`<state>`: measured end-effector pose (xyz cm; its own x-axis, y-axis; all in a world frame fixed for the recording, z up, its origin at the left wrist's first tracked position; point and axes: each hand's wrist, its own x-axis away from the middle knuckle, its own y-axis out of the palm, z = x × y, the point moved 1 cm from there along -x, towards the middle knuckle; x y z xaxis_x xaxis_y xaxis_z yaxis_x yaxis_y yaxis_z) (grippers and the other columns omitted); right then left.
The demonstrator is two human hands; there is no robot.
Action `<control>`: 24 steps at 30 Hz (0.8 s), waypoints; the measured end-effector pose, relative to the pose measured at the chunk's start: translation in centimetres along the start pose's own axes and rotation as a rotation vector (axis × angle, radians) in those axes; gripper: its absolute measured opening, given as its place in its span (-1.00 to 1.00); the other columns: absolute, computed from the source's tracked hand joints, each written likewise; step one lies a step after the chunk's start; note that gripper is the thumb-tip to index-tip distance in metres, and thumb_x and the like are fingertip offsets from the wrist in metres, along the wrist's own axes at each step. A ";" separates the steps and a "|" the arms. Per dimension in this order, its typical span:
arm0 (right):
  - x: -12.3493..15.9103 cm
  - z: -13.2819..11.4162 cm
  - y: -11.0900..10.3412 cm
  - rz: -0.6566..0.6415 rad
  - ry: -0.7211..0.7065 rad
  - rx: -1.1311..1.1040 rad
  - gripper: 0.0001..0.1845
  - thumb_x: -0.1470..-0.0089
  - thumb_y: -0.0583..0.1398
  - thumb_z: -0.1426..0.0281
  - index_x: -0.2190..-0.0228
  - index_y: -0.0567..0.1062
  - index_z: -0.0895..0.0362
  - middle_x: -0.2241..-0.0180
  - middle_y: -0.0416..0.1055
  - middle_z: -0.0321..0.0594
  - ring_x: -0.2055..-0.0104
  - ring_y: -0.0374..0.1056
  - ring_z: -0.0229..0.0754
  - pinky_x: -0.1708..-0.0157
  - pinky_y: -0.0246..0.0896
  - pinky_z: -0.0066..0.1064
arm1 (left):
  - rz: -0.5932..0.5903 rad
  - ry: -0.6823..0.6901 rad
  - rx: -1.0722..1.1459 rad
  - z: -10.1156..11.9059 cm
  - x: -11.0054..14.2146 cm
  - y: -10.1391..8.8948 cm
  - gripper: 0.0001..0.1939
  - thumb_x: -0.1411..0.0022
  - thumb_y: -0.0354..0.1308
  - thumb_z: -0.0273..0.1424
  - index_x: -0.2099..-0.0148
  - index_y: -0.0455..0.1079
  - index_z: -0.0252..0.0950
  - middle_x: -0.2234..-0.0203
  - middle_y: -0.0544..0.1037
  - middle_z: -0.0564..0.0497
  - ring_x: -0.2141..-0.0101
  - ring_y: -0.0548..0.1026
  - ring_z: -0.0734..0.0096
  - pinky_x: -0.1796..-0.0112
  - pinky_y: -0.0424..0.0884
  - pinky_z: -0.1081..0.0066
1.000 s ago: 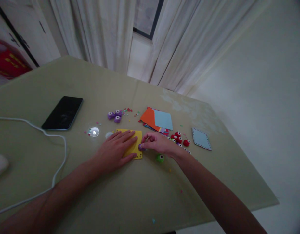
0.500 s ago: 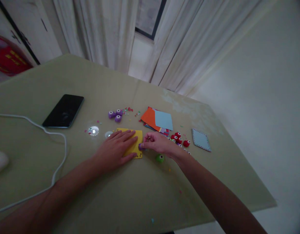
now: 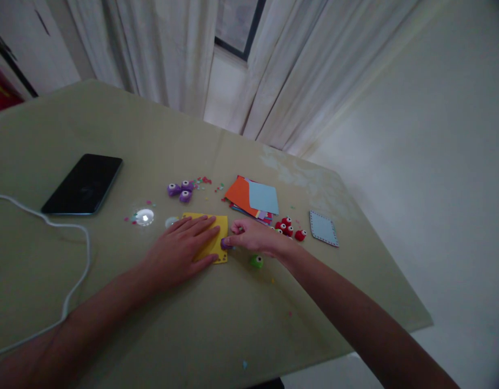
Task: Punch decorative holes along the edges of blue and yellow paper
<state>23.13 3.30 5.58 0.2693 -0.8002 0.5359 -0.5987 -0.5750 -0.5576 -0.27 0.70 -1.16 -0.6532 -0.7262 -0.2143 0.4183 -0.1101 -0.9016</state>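
Note:
My left hand (image 3: 185,243) lies flat with spread fingers on a yellow card (image 3: 221,222), holding it against the table. Small holes show near the card's lower right corner. At the card's right edge, my right hand (image 3: 249,235) is closed on a small purple hole punch (image 3: 225,243), with the thumb over it. A green punch with an eye on top (image 3: 256,261) lies just below that hand. Several red punches (image 3: 287,227) are grouped beyond the right wrist, partly hidden by it. Behind the left hand sits a cluster of purple punches (image 3: 181,190).
A stack of coloured cards (image 3: 243,195) lies behind my right hand. To the right is a light blue card with punched edges (image 3: 324,229). A black tablet (image 3: 85,183), a white cable (image 3: 85,254) and a shiny clear disc (image 3: 144,217) are on the left. Paper bits are scattered about.
The view has shifted slightly, so everything sits a little further left. Both hands keep their places on the card and the purple hole punch.

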 end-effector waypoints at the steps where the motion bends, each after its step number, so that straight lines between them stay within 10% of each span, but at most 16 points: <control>1: 0.0 -0.1 0.1 0.002 0.006 0.003 -0.54 -0.08 0.44 0.23 0.47 0.25 0.06 0.53 0.11 -0.49 0.46 0.00 -0.29 0.47 -0.18 -0.38 | 0.003 0.005 0.003 0.0 0.0 0.1 -0.41 -0.51 0.11 0.00 -0.42 0.41 -0.15 -0.44 0.38 -0.13 -0.41 0.35 -0.03 -0.42 0.15 -0.07; 16: 1.0 0.3 0.1 -0.061 -0.038 -0.220 -0.80 -0.16 0.40 0.40 0.19 0.51 0.07 0.53 0.25 -0.52 0.51 0.06 -0.30 0.44 -0.02 -0.46 | -0.001 -0.004 -0.023 0.1 -0.2 -0.1 -0.41 -0.50 0.11 -0.03 -0.42 0.40 -0.16 -0.45 0.37 -0.15 -0.41 0.34 -0.05 -0.39 0.19 -0.07; 24: 5.3 1.9 2.9 0.442 -0.250 0.351 -0.85 -0.34 0.31 0.33 0.11 0.63 0.11 0.07 0.51 -0.10 0.02 0.42 -0.04 -0.03 0.29 -0.25 | 0.003 -0.023 -0.002 0.1 -0.1 -0.2 -0.41 -0.48 0.13 -0.04 -0.42 0.40 -0.17 -0.46 0.36 -0.14 -0.40 0.35 -0.09 -0.38 0.20 -0.11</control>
<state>24.27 -2.98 5.59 0.2463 -0.9670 0.0654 -0.4213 -0.1676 -0.8913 -0.18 0.76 -0.95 -0.6369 -0.7422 -0.2087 0.4190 -0.1060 -0.9018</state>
